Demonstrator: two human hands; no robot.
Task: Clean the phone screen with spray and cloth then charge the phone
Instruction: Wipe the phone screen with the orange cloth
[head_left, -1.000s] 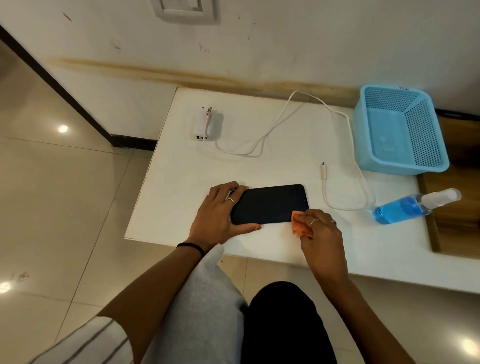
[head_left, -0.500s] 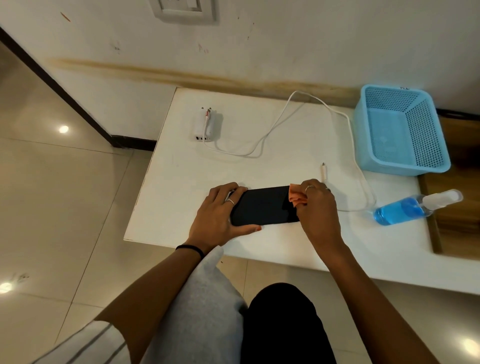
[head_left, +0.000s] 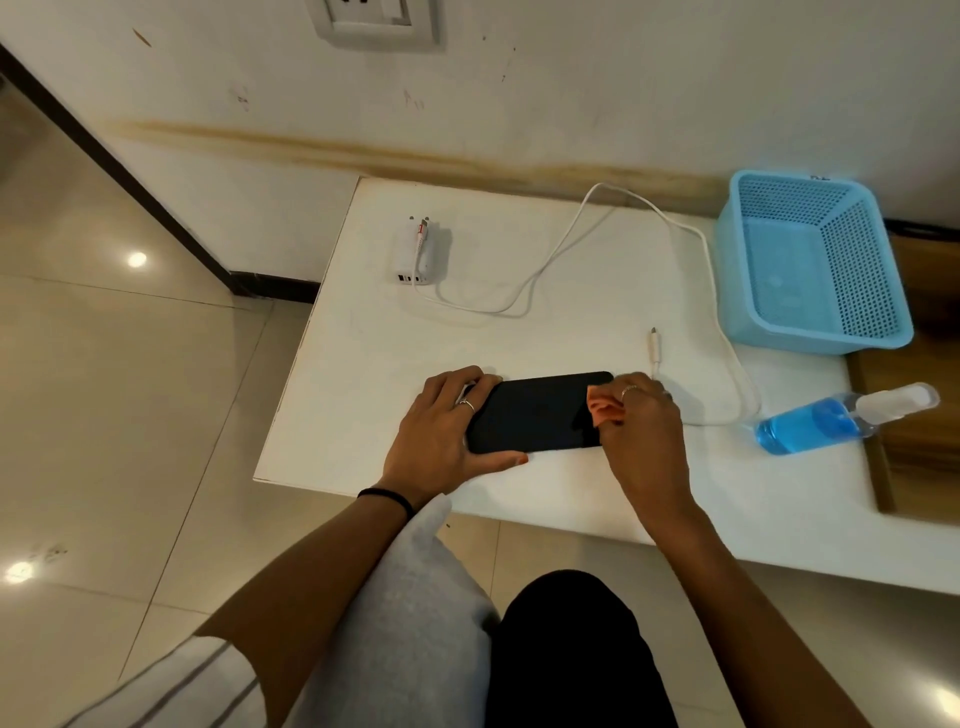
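Note:
A black phone (head_left: 535, 413) lies flat, screen up, on the white table (head_left: 363, 364) near its front edge. My left hand (head_left: 441, 431) grips the phone's left end, thumb along the near edge and fingers over the far corner. My right hand (head_left: 641, 431) pinches a small orange cloth (head_left: 602, 410) and presses it on the right end of the screen. A spray bottle (head_left: 821, 423) of blue liquid lies on its side at the right. The white charger block (head_left: 413, 257) sits at the back left, its white cable (head_left: 571, 244) looping to a free plug (head_left: 654, 345) just beyond my right hand.
A light blue perforated basket (head_left: 810, 265) stands at the table's back right corner. A wall socket (head_left: 376, 21) is on the wall above the table. Tiled floor lies left of the table, and my knees are below its front edge.
My right hand carried the cloth from the phone's near right corner up across the right end of the screen. My left hand and the phone stayed put.

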